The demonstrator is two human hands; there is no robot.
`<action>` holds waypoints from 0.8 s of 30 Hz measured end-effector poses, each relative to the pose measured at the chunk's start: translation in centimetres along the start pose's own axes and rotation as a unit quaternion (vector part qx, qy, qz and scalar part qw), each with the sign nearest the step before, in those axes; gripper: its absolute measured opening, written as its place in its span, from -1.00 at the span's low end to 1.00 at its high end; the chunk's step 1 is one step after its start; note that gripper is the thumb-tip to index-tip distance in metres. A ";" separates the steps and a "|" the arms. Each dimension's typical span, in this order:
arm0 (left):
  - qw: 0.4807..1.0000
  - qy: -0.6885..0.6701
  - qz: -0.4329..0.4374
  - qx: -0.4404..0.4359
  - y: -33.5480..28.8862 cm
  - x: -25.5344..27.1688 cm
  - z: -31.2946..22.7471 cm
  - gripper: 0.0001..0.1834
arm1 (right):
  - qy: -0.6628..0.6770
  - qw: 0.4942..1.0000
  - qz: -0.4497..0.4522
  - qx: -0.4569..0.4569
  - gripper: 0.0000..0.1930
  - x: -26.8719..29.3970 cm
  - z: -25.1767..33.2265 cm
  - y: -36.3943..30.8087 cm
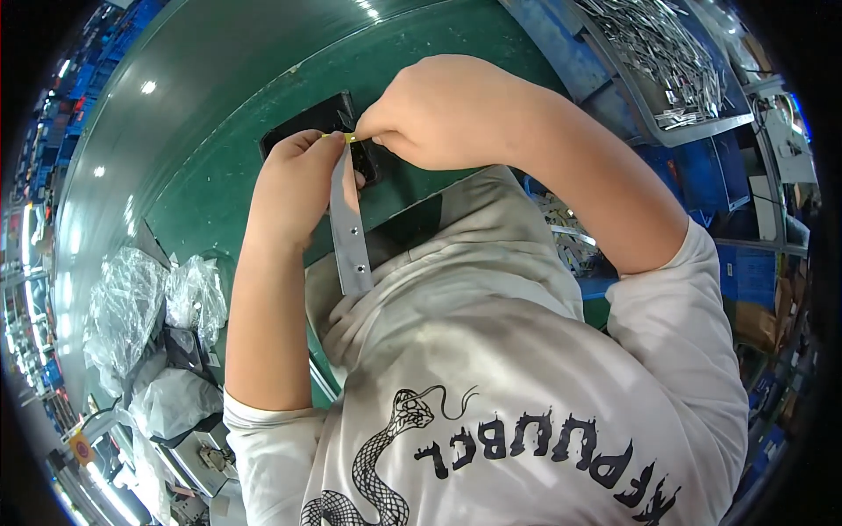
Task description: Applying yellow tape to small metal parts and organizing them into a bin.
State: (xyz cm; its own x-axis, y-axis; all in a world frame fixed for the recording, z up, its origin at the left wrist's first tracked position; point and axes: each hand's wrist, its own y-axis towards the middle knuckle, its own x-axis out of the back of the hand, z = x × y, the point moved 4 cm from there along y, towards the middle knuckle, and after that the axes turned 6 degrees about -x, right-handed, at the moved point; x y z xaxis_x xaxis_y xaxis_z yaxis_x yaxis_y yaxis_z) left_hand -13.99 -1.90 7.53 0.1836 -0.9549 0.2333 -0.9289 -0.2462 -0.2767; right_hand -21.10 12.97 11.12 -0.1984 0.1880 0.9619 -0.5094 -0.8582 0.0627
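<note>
A long flat grey metal strip [352, 230] with small holes hangs from my left hand [303, 180], its lower end near my shirt. The fingers of that hand are closed around the strip's upper end. Across that end lies a small yellow piece [350, 138], its kind too small to tell. My right hand [430, 114] is closed in a pinch on the yellow piece's right side, the fingertips partly hidden. Behind both hands, a flat black object [307, 121] rests on the green work surface [206, 167].
At the upper right stands a grey bin [693, 133] full of thin metal pieces. More metal pieces [570, 241] lie beside my right thigh. Clear plastic bags [127, 302] are piled at the left. Blue bins [712, 171] stand on the right.
</note>
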 end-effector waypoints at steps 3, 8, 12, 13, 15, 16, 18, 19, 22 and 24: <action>1.000 0.015 0.007 0.017 0.4 0.0 0.0 -0.72 | -0.005 1.000 0.025 -0.012 -0.75 0.1 -0.1 0.6; 0.999 0.021 0.005 0.036 0.7 -0.2 -0.3 -0.72 | -0.017 0.998 0.056 -0.035 -0.73 0.1 -0.2 1.3; 0.999 0.017 0.004 0.035 1.0 0.1 0.4 -0.72 | -0.024 0.998 0.046 -0.025 -0.73 0.1 -0.2 1.4; 1.000 0.010 0.003 0.028 1.1 0.2 0.5 -0.72 | -0.025 0.998 0.045 -0.021 -0.73 0.0 -0.2 1.4; 1.000 -0.003 -0.003 0.028 1.0 0.1 0.5 -0.72 | -0.019 0.999 0.027 -0.014 -0.73 -0.3 -0.5 1.5; 1.000 -0.015 -0.009 0.026 1.0 0.1 0.6 -0.71 | -0.013 1.000 0.009 -0.008 -0.74 -0.4 -0.6 1.4; 1.000 -0.016 -0.012 0.021 1.2 0.1 0.8 -0.71 | -0.010 1.000 0.011 -0.013 -0.73 -0.4 -0.6 1.5; 1.000 -0.017 -0.015 0.016 1.2 0.2 0.9 -0.70 | -0.007 1.000 0.012 -0.019 -0.73 -0.5 -0.6 1.4; 1.000 0.003 -0.011 0.018 1.4 0.1 0.9 -0.70 | -0.003 1.000 0.001 -0.021 -0.73 -0.8 -0.8 1.2; 1.000 0.011 -0.012 0.020 1.3 -0.1 0.7 -0.70 | -0.002 1.000 0.008 -0.021 -0.72 -0.9 -0.8 1.1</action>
State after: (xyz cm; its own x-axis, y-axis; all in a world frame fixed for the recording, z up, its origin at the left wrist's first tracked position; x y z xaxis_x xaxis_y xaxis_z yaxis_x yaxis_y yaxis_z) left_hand -14.95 -2.28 6.47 0.1975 -0.9453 0.2598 -0.9111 -0.2748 -0.3071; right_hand -22.11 12.19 10.09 -0.2035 0.1723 0.9638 -0.5408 -0.8404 0.0360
